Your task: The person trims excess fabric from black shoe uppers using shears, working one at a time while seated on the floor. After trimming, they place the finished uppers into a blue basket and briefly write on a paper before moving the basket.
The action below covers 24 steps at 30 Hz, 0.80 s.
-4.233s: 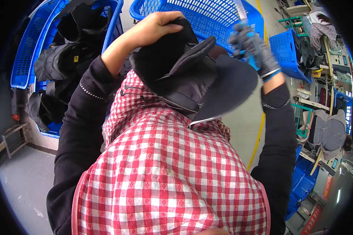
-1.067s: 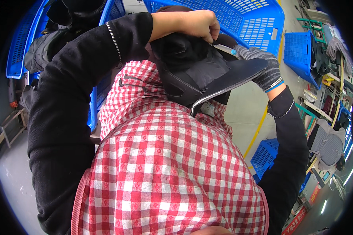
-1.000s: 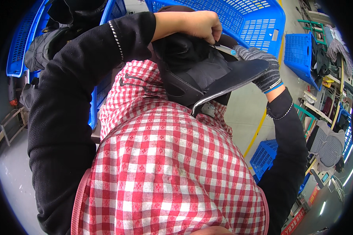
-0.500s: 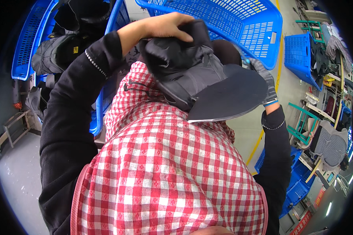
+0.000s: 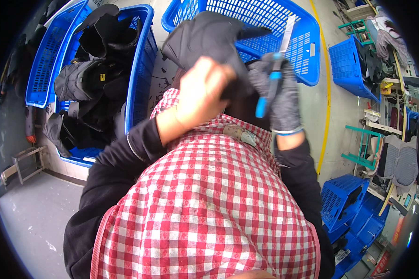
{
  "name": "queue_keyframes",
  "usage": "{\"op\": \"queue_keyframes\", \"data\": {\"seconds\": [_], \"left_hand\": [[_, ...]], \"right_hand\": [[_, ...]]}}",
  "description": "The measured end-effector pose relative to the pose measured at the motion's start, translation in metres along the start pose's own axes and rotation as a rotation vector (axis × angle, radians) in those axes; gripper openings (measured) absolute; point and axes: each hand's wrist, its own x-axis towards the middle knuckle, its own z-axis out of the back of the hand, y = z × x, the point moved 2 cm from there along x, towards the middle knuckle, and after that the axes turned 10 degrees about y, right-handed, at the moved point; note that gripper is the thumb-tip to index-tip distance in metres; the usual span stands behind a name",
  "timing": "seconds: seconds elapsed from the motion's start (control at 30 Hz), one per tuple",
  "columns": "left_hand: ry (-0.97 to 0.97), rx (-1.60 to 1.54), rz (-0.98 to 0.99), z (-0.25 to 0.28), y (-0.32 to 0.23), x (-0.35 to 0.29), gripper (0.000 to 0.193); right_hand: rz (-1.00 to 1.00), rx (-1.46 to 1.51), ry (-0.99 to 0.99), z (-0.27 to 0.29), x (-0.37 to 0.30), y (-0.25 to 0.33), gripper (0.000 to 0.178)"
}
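Note:
My left hand (image 5: 202,90), bare and smeared by motion, is closed on the near edge of a dark grey and black padded fabric piece (image 5: 205,39). The piece is held up over my lap, and its far side faces up. On my right hand (image 5: 284,93) is a grey knitted glove. Its fingers are closed round a knife (image 5: 275,75) with a blue and dark handle and a long pale blade pointing away from me. The gloved fingers are close to the right end of the piece; whether they touch it I cannot tell.
At the left stands a blue crate (image 5: 142,69) full of black and grey padded pieces (image 5: 74,83). A blue basket (image 5: 307,60) lies just beyond my hands. More blue crates (image 5: 342,200) and a green metal frame (image 5: 361,146) are at the right, past a yellow floor line (image 5: 328,93).
My left hand has come down and nearer to my body. The padded piece has turned over, and its flat black flap no longer shows. The knife in my right hand has come into plain view.

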Motion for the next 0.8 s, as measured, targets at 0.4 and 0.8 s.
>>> {"op": "queue_keyframes", "data": {"seconds": [0.4,0.8], "left_hand": [[0.088,0.013,0.263,-0.008,0.089,-0.017,0.121],[-0.029,0.075,0.22,-0.014,0.071,-0.027,0.124]], "right_hand": [[0.101,-0.308,0.214,0.017,-0.037,-0.038,0.051],[-0.172,-0.849,0.175,0.035,-0.095,-0.033,0.038]]}}
